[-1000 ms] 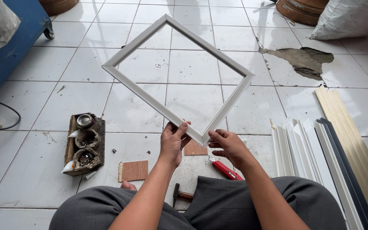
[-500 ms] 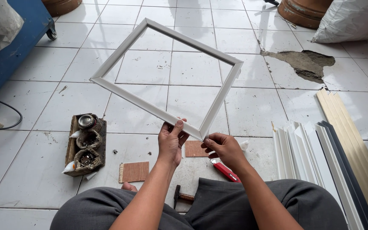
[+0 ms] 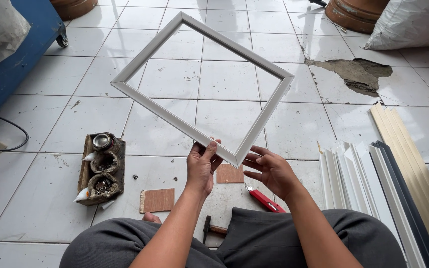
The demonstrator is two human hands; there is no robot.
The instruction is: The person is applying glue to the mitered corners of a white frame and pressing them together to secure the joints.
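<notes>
Two hands work one corner of a white rectangular frame (image 3: pixel 202 82), held up off the tiled floor (image 3: pixel 40 114) in front of a seated person's knees. Nearest the camera, the left hand (image 3: pixel 202 166) grips the frame's near corner, thumb on top and fingers curled beneath the moulding; the right hand (image 3: pixel 271 171) sits just beside that corner with fingers spread and loose, fingertips at the right-hand rail but not closed on it. Compared with a second ago, the frame has swung round (its far corner now sits further left and the whole outline lies flatter to the view), and the right hand has relaxed from a closer touch to an open one, so the left hand alone carries the piece; I judge this as turning the frame to check the joint. Below the hands lie a red utility knife (image 3: pixel 265 199), a hammer (image 3: pixel 209 228), and two brown board offcuts (image 3: pixel 157 200). To the left stands a wooden block holding small tins (image 3: pixel 100 168). To the right, cut lengths of white and dark moulding (image 3: pixel 373 183) lie side by side. Beyond, a broken patch of tile (image 3: pixel 353 74) shows bare cement, with a white sack (image 3: pixel 408 22) behind.
</notes>
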